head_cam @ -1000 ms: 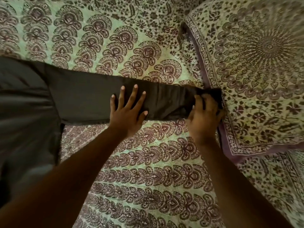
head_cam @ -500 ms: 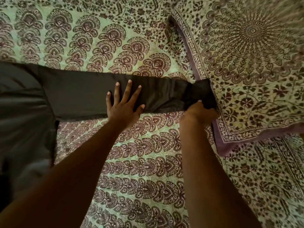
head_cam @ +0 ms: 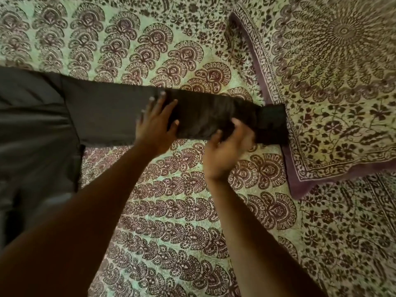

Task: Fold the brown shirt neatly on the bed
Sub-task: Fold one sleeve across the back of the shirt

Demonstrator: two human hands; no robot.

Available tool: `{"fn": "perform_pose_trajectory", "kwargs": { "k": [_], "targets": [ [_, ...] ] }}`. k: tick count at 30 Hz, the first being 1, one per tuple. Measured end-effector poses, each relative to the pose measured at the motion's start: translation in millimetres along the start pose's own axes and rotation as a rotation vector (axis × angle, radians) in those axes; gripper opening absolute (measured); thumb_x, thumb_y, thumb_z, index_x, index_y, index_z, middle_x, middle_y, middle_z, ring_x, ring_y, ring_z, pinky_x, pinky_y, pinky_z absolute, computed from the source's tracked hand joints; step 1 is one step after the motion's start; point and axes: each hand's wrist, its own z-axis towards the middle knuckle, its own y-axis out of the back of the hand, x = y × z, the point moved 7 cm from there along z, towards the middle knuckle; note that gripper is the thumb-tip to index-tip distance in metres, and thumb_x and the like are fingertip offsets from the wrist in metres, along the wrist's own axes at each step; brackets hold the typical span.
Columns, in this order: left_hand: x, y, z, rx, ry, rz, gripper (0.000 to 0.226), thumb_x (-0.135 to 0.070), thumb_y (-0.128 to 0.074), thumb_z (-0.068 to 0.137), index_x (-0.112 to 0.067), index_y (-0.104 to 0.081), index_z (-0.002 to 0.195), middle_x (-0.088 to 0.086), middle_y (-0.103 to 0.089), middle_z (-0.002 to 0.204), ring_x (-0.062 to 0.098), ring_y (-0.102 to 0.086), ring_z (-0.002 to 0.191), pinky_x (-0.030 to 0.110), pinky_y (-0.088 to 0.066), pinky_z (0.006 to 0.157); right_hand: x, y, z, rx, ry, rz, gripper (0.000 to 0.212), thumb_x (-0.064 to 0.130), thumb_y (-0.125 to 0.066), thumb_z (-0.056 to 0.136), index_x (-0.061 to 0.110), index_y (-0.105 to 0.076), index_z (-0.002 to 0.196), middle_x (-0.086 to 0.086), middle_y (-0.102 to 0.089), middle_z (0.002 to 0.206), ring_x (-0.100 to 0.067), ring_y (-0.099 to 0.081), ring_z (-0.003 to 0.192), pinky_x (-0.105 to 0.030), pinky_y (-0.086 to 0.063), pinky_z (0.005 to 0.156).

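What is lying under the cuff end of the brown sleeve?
The sleeve cuff rests on the patterned pillow edge. The printed bedsheet lies beneath the rest; anything else is covered.

Left hand [head_cam: 154, 123] flat — right hand [head_cam: 225, 153] seemingly cupped

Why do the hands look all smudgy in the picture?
Head view: the right hand and left hand smear with motion blur; the shirt sleeve between them smears too; the pillow streaks at the top right corner; the bedsheet pattern stays fairly sharp.

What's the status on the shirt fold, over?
Left hand flat on sleeve. Right hand gripping sleeve's near edge. Brown shirt unfolded. Cuff touches pillow.
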Motion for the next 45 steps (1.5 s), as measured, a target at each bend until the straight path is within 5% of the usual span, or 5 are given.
{"fn": "perform_pose_trajectory", "kwargs": {
  "k": [6, 10, 32, 40, 45],
  "targets": [
    [73.8, 20.1, -25.9, -0.07, 0.212, 0.186, 0.074, -0.069, -0.034, 0.096, -0.042, -0.008, 0.159, -0.002, 0.002, 0.171, 0.03, 0.0, 0.157, 0.059, -0.01, 0.123, 14.8, -86.7, -11.9, 0.693, 0.447, -0.45, 0.061, 0.056, -0.035, 0.104, 0.023, -0.038, 0.156, -0.011, -0.026, 0.166, -0.032, -0.02, 0.155, -0.055, -0.027, 0.121],
    [76.4, 12.2, -27.3, 0.02, 0.188, 0.181, 0.08, -0.08, -0.014, 0.091, -0.045, 0.015, 0.156, -0.004, 0.024, 0.167, 0.029, 0.018, 0.155, 0.059, 0.001, 0.124, -33.3, -43.3, 16.1, 0.607, 0.33, -0.699, 0.059, 0.072, -0.024, 0.1, 0.054, -0.018, 0.156, 0.002, -0.011, 0.171, -0.028, -0.009, 0.158, -0.058, -0.012, 0.123],
    [24.4, -13.2, -25.0, 0.015, 0.189, 0.136, 0.089, -0.085, -0.013, 0.085, -0.041, 0.016, 0.157, -0.008, 0.027, 0.166, 0.037, 0.021, 0.153, 0.071, 0.002, 0.117, -68.9, -5.8, 64.9, 0.767, 0.52, -0.824, 0.072, 0.08, -0.026, 0.095, 0.049, -0.011, 0.158, -0.007, 0.0, 0.172, -0.031, -0.002, 0.158, -0.056, -0.009, 0.125],
    [7.7, -10.0, -34.9, -0.003, 0.121, 0.077, 0.07, -0.059, -0.032, 0.102, -0.034, -0.006, 0.162, -0.006, 0.007, 0.17, 0.034, 0.01, 0.156, 0.061, -0.004, 0.123, -40.2, -12.5, 41.4, 0.773, 0.414, -0.774, 0.077, 0.076, -0.022, 0.096, 0.034, -0.023, 0.16, -0.016, -0.015, 0.169, -0.035, -0.013, 0.156, -0.065, -0.013, 0.121],
    [19.7, 30.8, -59.4, -0.224, 0.173, -0.228, 0.064, -0.018, -0.052, 0.098, -0.024, -0.03, 0.158, 0.005, -0.027, 0.165, 0.033, -0.032, 0.148, 0.058, -0.036, 0.113, 33.6, -65.5, -21.2, 0.82, 0.533, -0.563, 0.068, 0.062, -0.028, 0.102, 0.025, -0.029, 0.159, -0.015, -0.021, 0.168, -0.034, -0.018, 0.156, -0.063, -0.019, 0.121]
  ]
}}
